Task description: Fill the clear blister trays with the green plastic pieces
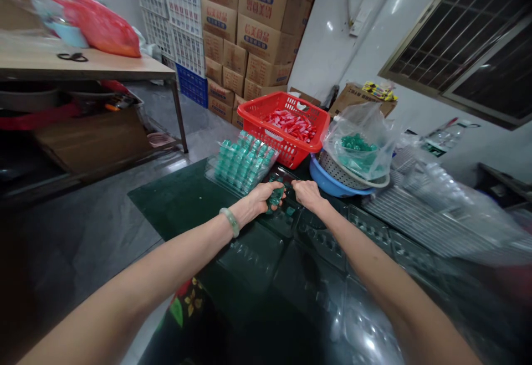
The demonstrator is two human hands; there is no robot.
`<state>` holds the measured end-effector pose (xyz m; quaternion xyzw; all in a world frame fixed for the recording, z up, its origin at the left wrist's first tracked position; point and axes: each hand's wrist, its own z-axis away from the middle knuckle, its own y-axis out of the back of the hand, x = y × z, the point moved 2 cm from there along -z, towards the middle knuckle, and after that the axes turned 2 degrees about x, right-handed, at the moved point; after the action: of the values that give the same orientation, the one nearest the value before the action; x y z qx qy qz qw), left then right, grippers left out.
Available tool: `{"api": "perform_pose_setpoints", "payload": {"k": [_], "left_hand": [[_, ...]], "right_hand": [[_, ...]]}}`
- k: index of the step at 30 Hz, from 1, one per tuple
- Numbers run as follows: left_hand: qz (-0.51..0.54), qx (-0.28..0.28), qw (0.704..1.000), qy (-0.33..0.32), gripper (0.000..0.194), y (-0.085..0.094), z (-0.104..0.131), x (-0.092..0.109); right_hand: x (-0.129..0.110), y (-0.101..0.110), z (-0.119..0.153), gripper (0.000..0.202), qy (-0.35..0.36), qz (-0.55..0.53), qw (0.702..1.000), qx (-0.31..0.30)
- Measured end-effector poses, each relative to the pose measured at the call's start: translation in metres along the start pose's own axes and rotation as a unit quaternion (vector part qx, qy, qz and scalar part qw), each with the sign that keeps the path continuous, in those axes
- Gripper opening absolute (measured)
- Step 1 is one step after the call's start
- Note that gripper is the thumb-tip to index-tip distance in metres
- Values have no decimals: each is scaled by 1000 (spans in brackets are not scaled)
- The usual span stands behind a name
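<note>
My left hand [266, 198], with a pale green bangle on its wrist, is closed round several small clear green pieces [276, 194]. Just right of it, my right hand [306, 193] has its fingers pressed together over a clear plastic tray [285, 218]; what they hold, if anything, is too small to make out. Beyond my left hand stand stacked clear trays [243, 163] filled with rows of green pieces. More clear trays lie flat on the dark green tabletop [166, 201].
A red basket [282, 152] of pink and white pieces stands behind the trays. Right of it, a blue basin [332, 179] and grey colander [330, 165] bear a bag of green pieces [361, 146]. Stacked clear trays [407, 199] are at the right.
</note>
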<state>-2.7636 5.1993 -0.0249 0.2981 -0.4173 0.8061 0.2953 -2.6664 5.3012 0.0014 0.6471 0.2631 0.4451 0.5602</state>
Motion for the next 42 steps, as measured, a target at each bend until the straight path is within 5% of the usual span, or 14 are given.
{"api": "perform_pose_setpoints", "payload": {"k": [11, 30, 36, 42], "left_hand": [[2, 0, 1000, -3, 12, 0, -1, -2], [-10, -3, 1000, 13, 14, -4, 7, 2], [-18, 6, 1000, 3, 13, -5, 14, 4], [-10, -8, 1000, -12, 13, 1, 25, 11]], "right_hand": [[-1, -4, 9, 31, 18, -6, 998, 66], [17, -19, -20, 18, -15, -138, 990, 11], [8, -11, -14, 17, -12, -144, 989, 18], [26, 1, -13, 30, 23, -180, 983, 24]]}}
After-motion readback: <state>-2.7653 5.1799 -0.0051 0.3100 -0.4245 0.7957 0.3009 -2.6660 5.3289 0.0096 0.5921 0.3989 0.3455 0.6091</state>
